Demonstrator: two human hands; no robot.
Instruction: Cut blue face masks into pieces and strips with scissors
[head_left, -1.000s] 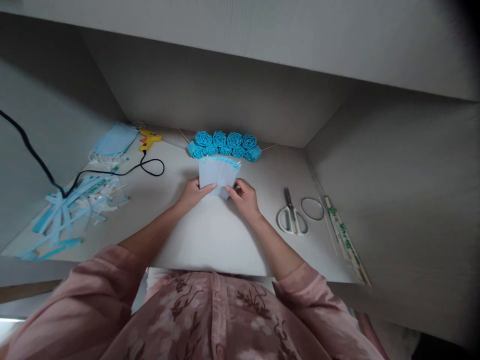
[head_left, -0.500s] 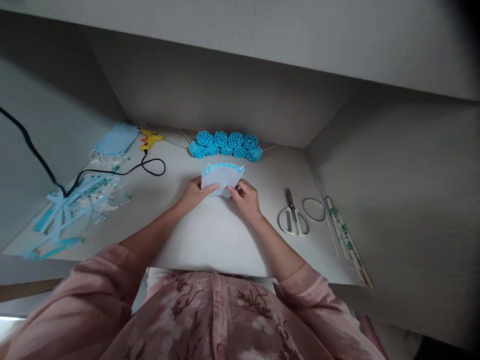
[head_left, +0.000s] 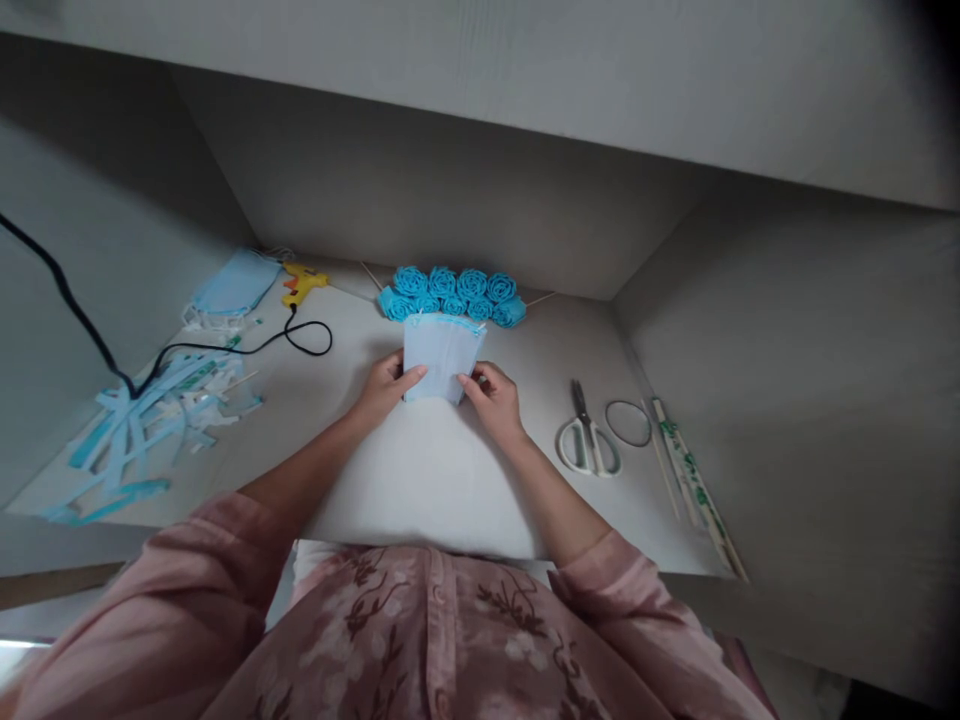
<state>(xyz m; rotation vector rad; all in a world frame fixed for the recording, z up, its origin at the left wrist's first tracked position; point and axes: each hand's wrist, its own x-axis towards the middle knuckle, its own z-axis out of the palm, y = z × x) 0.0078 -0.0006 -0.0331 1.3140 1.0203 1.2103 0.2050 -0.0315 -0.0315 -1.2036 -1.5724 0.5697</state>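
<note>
Between my hands I hold pale blue face mask material (head_left: 443,352), apparently several layers, fanned wider at the top. My left hand (head_left: 386,385) pinches its left side, thumb in front and fingers behind. On the right side, my right hand (head_left: 493,395) grips it near the lower edge the same way. Just beyond its top edge lie several blue rosettes (head_left: 452,290) in two rows, with thin sticks poking out at both ends. White-handled scissors (head_left: 586,440) rest to the right of my right hand.
A yellow glue gun (head_left: 304,284) with a black cord (head_left: 225,345) lies at the back left beside stacked face masks (head_left: 236,282). Cut blue and white strips (head_left: 142,430) pile up below. To the right are a dark ring (head_left: 628,423) and wrapped sticks (head_left: 697,485). Walls enclose the sides and back.
The mask material has tipped more upright, so its front face shows taller and its top edge is nearer the rosettes. Both hands keep hold in almost the same place.
</note>
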